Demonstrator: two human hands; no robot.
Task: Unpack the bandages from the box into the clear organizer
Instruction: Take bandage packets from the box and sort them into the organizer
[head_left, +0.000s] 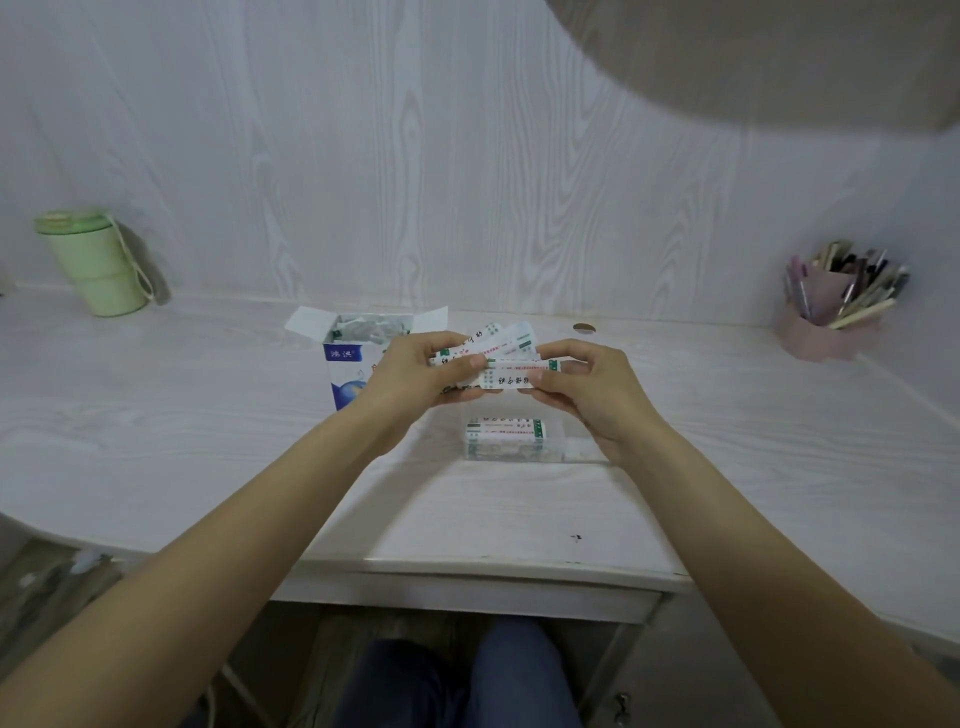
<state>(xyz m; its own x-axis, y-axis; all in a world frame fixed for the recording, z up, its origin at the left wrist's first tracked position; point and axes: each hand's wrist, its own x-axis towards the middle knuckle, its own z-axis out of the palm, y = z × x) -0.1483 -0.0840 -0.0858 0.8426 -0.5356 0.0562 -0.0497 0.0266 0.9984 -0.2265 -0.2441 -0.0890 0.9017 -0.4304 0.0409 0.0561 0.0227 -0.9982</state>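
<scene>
Organizer partly behind right hand

pale wood-grain wall, white wood-grain desk, dim soft light, dark floor below

Open desk lies either side of the box and clear organizer; a green cup and pen holder occupy the far corners
</scene>
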